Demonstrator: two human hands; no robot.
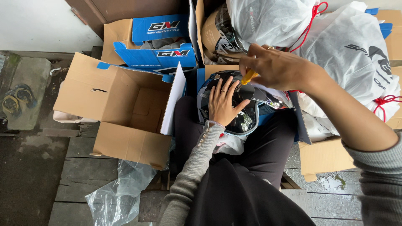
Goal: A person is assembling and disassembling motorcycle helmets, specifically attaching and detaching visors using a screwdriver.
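A helmet with a dark glossy visor (pixel 245 119) and a pale blue rim rests on my lap. My left hand (pixel 224 102) lies flat on the visor, fingers spread, pressing it down. My right hand (pixel 278 67) is closed around a screwdriver with a yellow handle (pixel 248 76), its tip pointing down at the upper side of the helmet, close to my left fingertips. Grey knitted sleeves cover both my arms.
An open, bare cardboard box (pixel 125 113) lies on its side to the left. Blue printed boxes (pixel 155 46) stand behind it. White drawstring bags with red cords (pixel 343 46) are piled at the right. Crumpled clear plastic (pixel 117 192) lies on the wooden planks. Sandals (pixel 16 98) sit far left.
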